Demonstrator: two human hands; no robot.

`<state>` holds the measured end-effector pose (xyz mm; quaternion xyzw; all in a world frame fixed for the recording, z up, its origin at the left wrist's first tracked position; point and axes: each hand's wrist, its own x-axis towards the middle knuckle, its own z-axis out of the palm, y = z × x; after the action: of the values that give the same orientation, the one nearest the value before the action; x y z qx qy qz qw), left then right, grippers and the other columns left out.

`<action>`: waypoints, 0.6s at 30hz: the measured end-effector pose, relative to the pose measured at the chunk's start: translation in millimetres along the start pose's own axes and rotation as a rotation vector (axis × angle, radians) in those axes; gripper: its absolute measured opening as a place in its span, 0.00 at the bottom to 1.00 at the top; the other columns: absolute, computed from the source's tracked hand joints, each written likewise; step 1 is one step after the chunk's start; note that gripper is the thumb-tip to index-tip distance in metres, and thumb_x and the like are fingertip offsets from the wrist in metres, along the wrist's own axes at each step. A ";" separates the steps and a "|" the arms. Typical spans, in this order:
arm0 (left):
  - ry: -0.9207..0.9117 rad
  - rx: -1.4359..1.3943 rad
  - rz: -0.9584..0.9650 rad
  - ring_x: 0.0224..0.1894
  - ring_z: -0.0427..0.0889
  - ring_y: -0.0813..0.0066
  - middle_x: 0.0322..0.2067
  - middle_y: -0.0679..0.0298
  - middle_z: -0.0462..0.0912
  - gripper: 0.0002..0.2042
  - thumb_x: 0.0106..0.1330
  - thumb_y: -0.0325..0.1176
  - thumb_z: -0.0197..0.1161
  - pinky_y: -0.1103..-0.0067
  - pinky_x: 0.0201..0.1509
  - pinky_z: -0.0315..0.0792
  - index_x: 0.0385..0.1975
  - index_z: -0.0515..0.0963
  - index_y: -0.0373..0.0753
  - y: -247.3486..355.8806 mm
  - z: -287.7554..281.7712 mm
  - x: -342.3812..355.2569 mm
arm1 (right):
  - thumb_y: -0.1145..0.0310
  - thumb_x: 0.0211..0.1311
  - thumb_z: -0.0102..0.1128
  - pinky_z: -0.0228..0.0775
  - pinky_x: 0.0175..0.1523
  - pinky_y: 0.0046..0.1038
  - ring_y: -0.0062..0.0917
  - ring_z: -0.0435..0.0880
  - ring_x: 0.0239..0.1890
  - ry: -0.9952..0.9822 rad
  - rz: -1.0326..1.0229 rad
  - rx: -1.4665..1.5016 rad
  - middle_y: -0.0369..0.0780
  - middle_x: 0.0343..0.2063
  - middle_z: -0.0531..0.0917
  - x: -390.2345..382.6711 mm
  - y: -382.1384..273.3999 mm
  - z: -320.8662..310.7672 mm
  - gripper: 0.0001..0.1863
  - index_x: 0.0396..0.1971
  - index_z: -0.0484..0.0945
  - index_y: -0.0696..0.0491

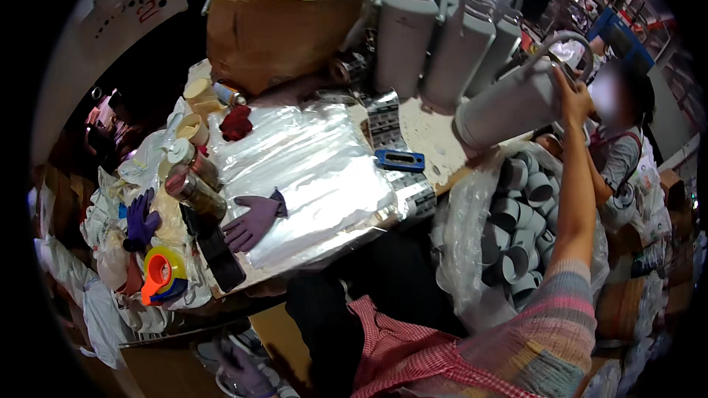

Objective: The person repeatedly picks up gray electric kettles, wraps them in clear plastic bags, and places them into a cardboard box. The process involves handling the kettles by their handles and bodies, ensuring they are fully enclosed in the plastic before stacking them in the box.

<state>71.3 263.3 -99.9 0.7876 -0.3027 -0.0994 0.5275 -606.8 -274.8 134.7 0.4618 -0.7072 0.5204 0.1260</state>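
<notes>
My bare right hand, arm stretched out to the far right, grips a large grey bottle near its top. The bottle leans over, its base toward the table edge and its loop handle at the upper right. Several similar grey bottles stand upright just left of it. Low at the left, my left hand wears a purple glove and is over a cardboard box of grey and white parts. Blur and dim light hide what its fingers do. A loose purple glove lies on silvery-white plastic sheets.
A clear bag of grey cup-shaped parts sits below my right arm. Grey handles fill a cardboard box at the back. Jars, a black phone-like slab, a tape roll and a blue cutter lie around. Another person is at right.
</notes>
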 end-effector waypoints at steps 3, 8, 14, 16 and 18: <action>-0.220 -0.159 0.095 0.60 0.74 0.64 0.62 0.53 0.71 0.28 0.68 0.26 0.56 0.72 0.61 0.68 0.68 0.60 0.32 76.6 103.8 -5.3 | 0.57 0.57 0.73 0.66 0.35 0.20 0.15 0.75 0.28 0.011 0.196 0.602 0.31 0.24 0.79 -9.0 105.1 -126.1 0.17 0.22 0.78 0.54; -0.459 -0.281 0.461 0.65 0.69 0.59 0.62 0.51 0.71 0.38 0.57 0.30 0.70 0.67 0.68 0.63 0.68 0.60 0.31 224.7 163.1 -26.9 | 0.59 0.56 0.70 0.66 0.48 0.30 0.25 0.74 0.42 -0.031 0.164 1.165 0.39 0.40 0.78 -135.7 53.5 -191.5 0.22 0.43 0.73 0.55; -0.477 -0.414 0.254 0.44 0.76 0.68 0.47 0.58 0.74 0.43 0.49 0.56 0.76 0.73 0.52 0.73 0.57 0.67 0.30 302.7 155.6 -49.9 | 0.47 0.48 0.72 0.59 0.69 0.39 0.37 0.70 0.64 -1.032 -0.054 1.241 0.47 0.60 0.72 -281.3 -27.7 -220.3 0.49 0.67 0.63 0.55; -0.452 -0.413 0.226 0.28 0.72 0.78 0.30 0.67 0.71 0.37 0.56 0.71 0.62 0.83 0.29 0.68 0.34 0.71 0.34 231.5 114.3 -32.3 | 0.51 0.52 0.73 0.63 0.66 0.36 0.32 0.71 0.63 -1.410 0.125 1.101 0.46 0.60 0.74 -277.5 -6.6 -229.8 0.40 0.63 0.70 0.54; -0.341 -0.259 0.209 0.27 0.68 0.81 0.25 0.70 0.67 0.38 0.54 0.75 0.59 0.84 0.29 0.64 0.31 0.69 0.36 174.0 68.1 -34.3 | 0.54 0.56 0.70 0.71 0.56 0.34 0.34 0.79 0.53 -1.188 0.247 0.452 0.47 0.49 0.81 -281.0 47.4 -225.0 0.34 0.56 0.73 0.63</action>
<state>-53.2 185.4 20.7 0.6497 -0.4520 -0.2136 0.5727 -559.8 65.1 16.3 0.6014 -0.5775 0.3229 -0.4479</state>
